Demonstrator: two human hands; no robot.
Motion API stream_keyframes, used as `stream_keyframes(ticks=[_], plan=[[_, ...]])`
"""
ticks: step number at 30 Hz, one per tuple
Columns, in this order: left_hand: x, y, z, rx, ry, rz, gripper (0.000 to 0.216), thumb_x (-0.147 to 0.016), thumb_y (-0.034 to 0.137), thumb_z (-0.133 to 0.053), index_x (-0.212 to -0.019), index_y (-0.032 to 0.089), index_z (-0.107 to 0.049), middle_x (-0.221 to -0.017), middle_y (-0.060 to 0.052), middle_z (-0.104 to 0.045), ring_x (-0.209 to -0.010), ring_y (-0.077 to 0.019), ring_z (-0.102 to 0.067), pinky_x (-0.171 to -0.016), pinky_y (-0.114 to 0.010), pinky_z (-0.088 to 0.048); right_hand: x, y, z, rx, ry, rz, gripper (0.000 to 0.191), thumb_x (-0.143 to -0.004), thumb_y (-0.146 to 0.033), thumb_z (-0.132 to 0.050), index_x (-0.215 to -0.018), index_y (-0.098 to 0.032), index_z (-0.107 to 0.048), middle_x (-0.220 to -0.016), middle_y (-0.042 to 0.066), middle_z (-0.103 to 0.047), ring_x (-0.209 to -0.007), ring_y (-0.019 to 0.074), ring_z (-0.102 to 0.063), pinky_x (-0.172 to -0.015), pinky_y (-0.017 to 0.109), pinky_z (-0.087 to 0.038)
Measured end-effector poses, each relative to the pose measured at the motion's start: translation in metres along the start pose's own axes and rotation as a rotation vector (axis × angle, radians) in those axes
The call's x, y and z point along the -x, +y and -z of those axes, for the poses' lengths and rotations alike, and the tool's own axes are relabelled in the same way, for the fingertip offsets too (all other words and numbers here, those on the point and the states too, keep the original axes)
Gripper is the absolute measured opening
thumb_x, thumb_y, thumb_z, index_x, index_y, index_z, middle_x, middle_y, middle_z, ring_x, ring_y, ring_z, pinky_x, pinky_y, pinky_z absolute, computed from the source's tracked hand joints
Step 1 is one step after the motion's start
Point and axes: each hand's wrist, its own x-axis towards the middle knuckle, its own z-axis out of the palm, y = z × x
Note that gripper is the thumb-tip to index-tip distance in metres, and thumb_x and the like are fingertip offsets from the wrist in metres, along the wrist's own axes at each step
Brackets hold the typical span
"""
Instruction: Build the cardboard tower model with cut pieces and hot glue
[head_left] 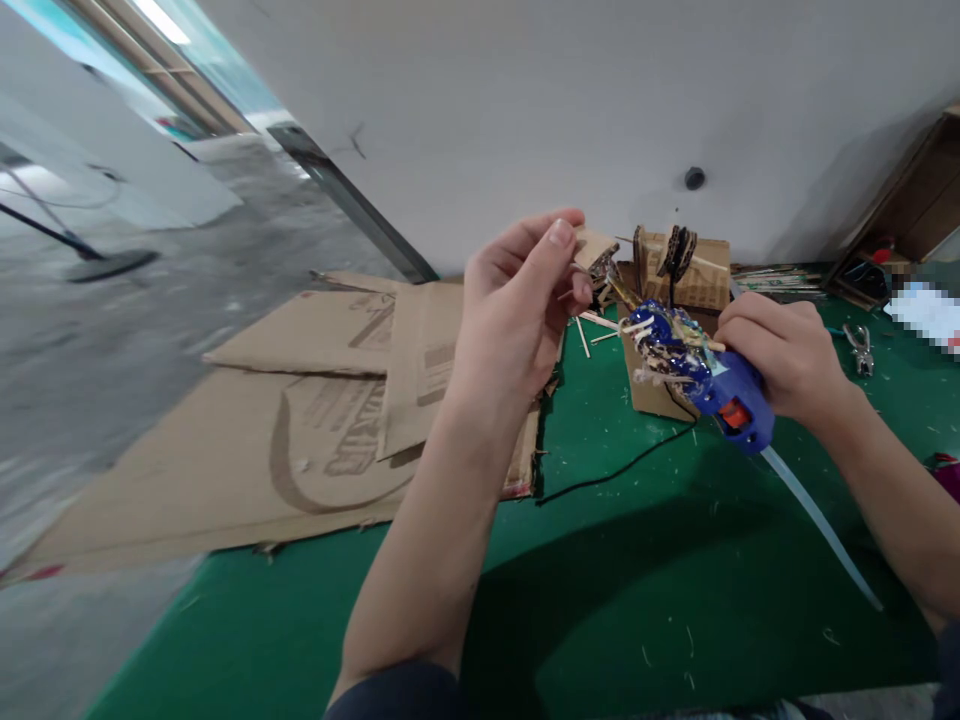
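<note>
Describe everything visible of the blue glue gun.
The blue glue gun, plastic-looking, is held tilted in the right hand above the green table. Its front is smeared with glue-like residue; a red switch-like part shows on its side. A translucent stick protrudes from the rear. The nozzle points toward the cardboard piece in the left hand; contact is unclear.

One head-worn camera looks forward and down, close over the left hand [529, 285] and right hand [784, 352], facing the pale wall [525, 130].
</note>
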Motion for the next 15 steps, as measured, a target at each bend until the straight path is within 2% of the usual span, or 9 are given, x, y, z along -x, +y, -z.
stream_keyframes(ticks=[3,7,15], plan=[[-0.0006,-0.0002,0.0019,-0.042,0.003,0.003,0.014,-0.082,0.037,-0.084,-0.085,0.025,-0.078,-0.073,-0.001,-0.070,-0.051,-0.0072,-0.054,-0.043,-0.021,-0.041,-0.0001,0.0002,-0.0009,0.006,-0.024,0.007,0.023,-0.100,-0.016,-0.043,-0.080,-0.020,-0.054,-0.081,0.005,-0.059,-0.064,0.0128,-0.048,-0.052,0.029,-0.024],[0.0002,-0.0008,0.0024,-0.054,0.009,0.011,0.015,-0.084,0.036,-0.083,-0.087,0.024,-0.077,-0.076,0.000,-0.071,-0.052,-0.0072,-0.058,-0.046,-0.020,-0.043,0.0002,0.0004,-0.0019,0.013,-0.031,0.002,0.024,-0.100,-0.016,-0.043,-0.079,-0.019,-0.054,-0.081,0.004,-0.058,-0.064,0.0125,-0.047,-0.052,0.029,-0.023],[0.0012,0.0002,0.0012,-0.030,-0.025,0.016,0.018,-0.078,0.039,-0.089,-0.085,0.026,-0.078,-0.073,0.002,-0.068,-0.052,-0.0063,-0.055,-0.046,-0.023,-0.044,0.0005,-0.0005,-0.0007,0.039,-0.008,-0.031,0.021,-0.100,-0.017,-0.047,-0.081,-0.019,-0.055,-0.083,0.005,-0.060,-0.065,0.0133,-0.049,-0.051,0.031,-0.027]])
